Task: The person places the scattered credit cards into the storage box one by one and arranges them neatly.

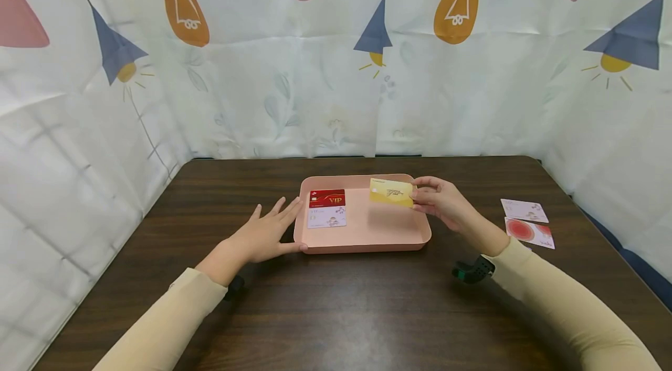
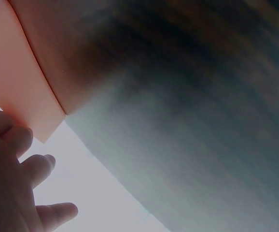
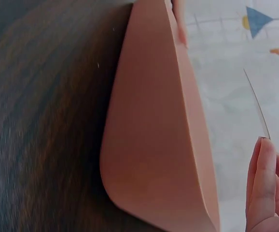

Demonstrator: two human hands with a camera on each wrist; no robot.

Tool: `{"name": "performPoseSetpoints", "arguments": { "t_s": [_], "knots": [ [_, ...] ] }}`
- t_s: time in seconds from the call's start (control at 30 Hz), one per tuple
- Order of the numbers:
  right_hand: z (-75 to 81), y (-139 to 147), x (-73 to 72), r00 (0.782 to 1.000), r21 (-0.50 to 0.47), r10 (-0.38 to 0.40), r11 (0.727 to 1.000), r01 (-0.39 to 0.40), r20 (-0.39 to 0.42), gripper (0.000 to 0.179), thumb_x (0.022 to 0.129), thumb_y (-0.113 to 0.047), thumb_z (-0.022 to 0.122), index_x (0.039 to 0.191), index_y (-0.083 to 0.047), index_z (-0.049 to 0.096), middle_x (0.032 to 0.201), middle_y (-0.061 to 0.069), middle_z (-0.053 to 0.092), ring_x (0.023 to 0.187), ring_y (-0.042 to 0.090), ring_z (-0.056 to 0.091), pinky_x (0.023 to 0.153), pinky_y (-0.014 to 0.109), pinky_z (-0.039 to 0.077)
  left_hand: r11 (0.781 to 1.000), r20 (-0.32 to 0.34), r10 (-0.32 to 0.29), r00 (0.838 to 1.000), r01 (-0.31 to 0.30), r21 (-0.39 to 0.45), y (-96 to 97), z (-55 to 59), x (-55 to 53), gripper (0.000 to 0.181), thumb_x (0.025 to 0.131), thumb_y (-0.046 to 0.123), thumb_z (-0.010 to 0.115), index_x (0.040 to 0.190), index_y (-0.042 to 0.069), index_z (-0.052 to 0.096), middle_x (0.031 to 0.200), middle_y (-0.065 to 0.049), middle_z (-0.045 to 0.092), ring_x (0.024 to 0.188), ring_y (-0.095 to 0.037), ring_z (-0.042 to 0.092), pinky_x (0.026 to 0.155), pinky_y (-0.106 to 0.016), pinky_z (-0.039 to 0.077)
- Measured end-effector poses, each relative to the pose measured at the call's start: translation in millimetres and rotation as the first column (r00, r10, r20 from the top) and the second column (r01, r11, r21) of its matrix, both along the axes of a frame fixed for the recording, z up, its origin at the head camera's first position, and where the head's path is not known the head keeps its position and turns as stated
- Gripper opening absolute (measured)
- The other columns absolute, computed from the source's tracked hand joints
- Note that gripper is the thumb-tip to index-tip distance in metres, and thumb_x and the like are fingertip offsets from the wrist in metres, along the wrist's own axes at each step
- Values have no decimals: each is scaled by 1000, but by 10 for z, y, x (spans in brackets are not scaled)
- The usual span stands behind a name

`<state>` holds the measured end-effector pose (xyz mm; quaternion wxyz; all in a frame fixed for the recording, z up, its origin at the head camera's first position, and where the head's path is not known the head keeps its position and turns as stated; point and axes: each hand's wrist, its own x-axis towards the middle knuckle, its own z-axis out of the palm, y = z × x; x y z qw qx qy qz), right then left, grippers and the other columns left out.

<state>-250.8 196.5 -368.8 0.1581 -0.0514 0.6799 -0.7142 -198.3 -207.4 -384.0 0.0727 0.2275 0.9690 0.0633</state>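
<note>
A yellow card (image 1: 391, 192) is pinched by its right end between the thumb and fingers of my right hand (image 1: 440, 202), over the right part of a pink tray (image 1: 362, 247). In the right wrist view the card (image 3: 257, 104) shows edge-on above the tray's rim. My left hand (image 1: 270, 231) lies with spread fingers against the tray's left side, its fingertips at the rim. Inside the tray, on the left, a red VIP card (image 1: 327, 198) lies just behind a white card (image 1: 326, 217).
On the dark wooden table (image 1: 336, 312), to the right, lie a white card (image 1: 524, 210) and a white card with a red circle (image 1: 529, 233). A patterned white curtain (image 1: 336, 97) hangs behind the table and along both sides.
</note>
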Motion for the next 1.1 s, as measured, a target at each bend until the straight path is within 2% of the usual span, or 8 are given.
{"name": "performPoseSetpoints", "arguments": {
  "t_s": [0.2, 0.47, 0.7, 1.1],
  "knots": [
    [-24, -162, -12, 1000, 6, 28, 1000, -28, 10, 29, 101, 2, 61, 128, 4, 51, 104, 4, 61, 84, 11, 69, 78, 25, 59, 1000, -4, -4, 1000, 4, 6, -4, -8, -7, 108, 90, 76, 56, 166, 11, 16, 170, -9, 19, 154, -40, 15, 113, -77, 10],
    [-36, -361, -42, 997, -21, 68, 997, -68, 22, 31, 99, 5, 61, 129, 6, 51, 98, 3, 66, 81, 12, 67, 77, 26, 60, 1000, -4, -2, 1000, 2, 3, 1, -4, 2, 108, 90, 77, 55, 166, 11, 15, 170, -8, 18, 155, -40, 14, 113, -76, 10],
    [-58, -522, -25, 996, 3, 76, 997, -76, 37, 37, 99, 2, 63, 133, 7, 51, 102, 7, 65, 85, 14, 69, 78, 29, 60, 1000, -8, -3, 1000, 3, 6, -3, 0, 5, 107, 90, 76, 56, 166, 10, 17, 170, -9, 19, 154, -40, 15, 112, -77, 11],
    [-171, -804, -47, 994, -7, 88, 996, -88, 71, 30, 97, 8, 63, 126, 4, 54, 96, 9, 66, 78, 16, 69, 71, 29, 61, 1000, 7, 1, 1000, -1, 2, 8, 9, 4, 107, 90, 75, 56, 166, 12, 15, 170, -9, 18, 154, -40, 15, 113, -76, 10]
  ]
}}
